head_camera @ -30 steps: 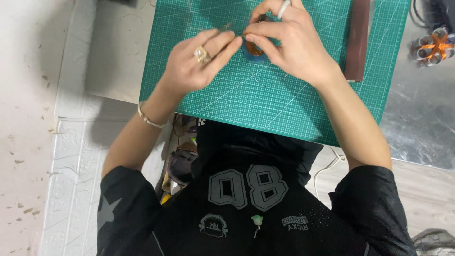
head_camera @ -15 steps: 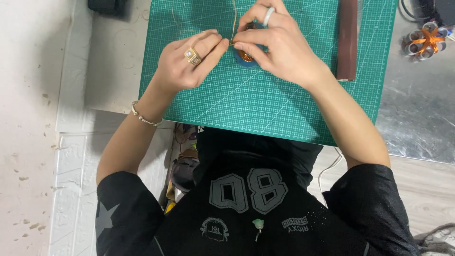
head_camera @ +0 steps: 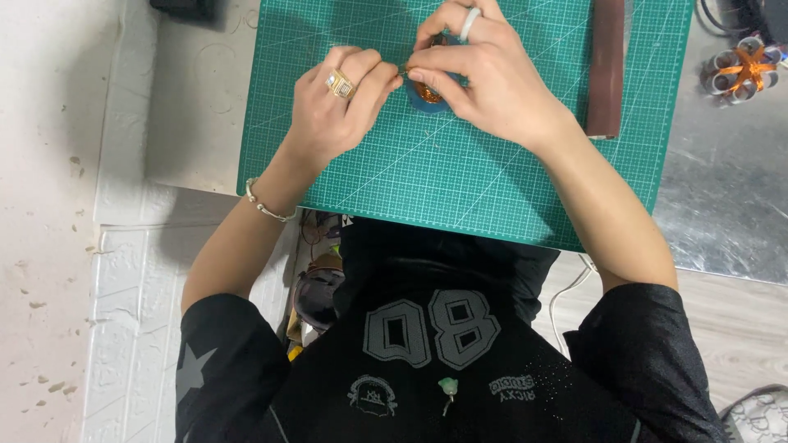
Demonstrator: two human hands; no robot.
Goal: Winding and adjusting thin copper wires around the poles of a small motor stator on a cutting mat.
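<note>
We are pinching a small orange-brown piece (head_camera: pixel 427 92) between the thumb and fingers of our right hand (head_camera: pixel 484 86), the grip closed tight on it, and it is sitting just above the green cutting mat (head_camera: pixel 460 180), near the mat's far middle. What looks like a blue backing is showing under the piece, though most of it is hidden by our fingers. Our left hand (head_camera: pixel 341 102) is meeting the right one at the piece's left edge, thumb and forefinger pressed together in a narrow grip; whether they are holding a thread or needle there we cannot tell. A gold ring (head_camera: pixel 340 83) is sitting on the left hand, a white ring (head_camera: pixel 469 22) on the right, and a thin bracelet (head_camera: pixel 267 207) is circling the left wrist at the mat's left edge.

Near the mat's right edge, a long dark brown strip (head_camera: pixel 606 70) is lying on the mat, well apart from our hands. Beyond the mat's right edge, on the grey surface (head_camera: pixel 722 189), a cluster of small spools bound in orange (head_camera: pixel 743 70) is resting.
</note>
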